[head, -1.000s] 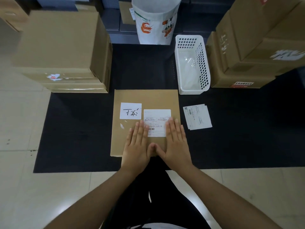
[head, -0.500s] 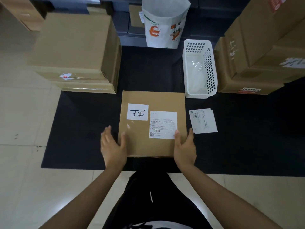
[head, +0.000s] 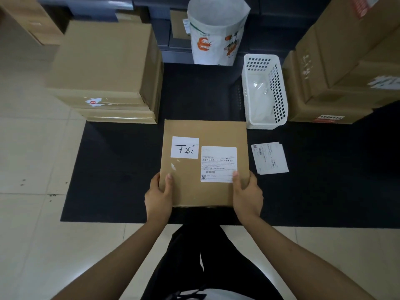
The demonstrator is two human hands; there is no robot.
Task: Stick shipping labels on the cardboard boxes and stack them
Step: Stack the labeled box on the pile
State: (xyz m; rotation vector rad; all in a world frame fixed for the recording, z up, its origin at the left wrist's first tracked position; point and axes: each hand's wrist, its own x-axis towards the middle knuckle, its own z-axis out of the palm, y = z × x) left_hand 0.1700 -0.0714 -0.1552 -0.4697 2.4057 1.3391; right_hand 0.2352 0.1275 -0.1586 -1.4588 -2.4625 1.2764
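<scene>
A flat square cardboard box (head: 194,191) lies on the black mat (head: 112,169) in front of me. A white shipping label (head: 218,163) is stuck on its top at the right, beside a white handwritten sticker (head: 184,147). My left hand (head: 159,197) grips the box's near left edge, thumb on top. At the near right edge my right hand (head: 246,194) grips it the same way, its thumb touching the label's corner. To the right on the mat lie loose labels (head: 270,158).
A stack of cardboard boxes (head: 104,68) stands at the back left. More large boxes (head: 346,61) rise at the back right. A white plastic basket (head: 265,92) and a white printed bag (head: 216,33) stand behind the box. Tiled floor surrounds the mat.
Both hands left the top of the label, where they pressed flat, and moved out to the box's near sides. They now grip its edges with thumbs on top.
</scene>
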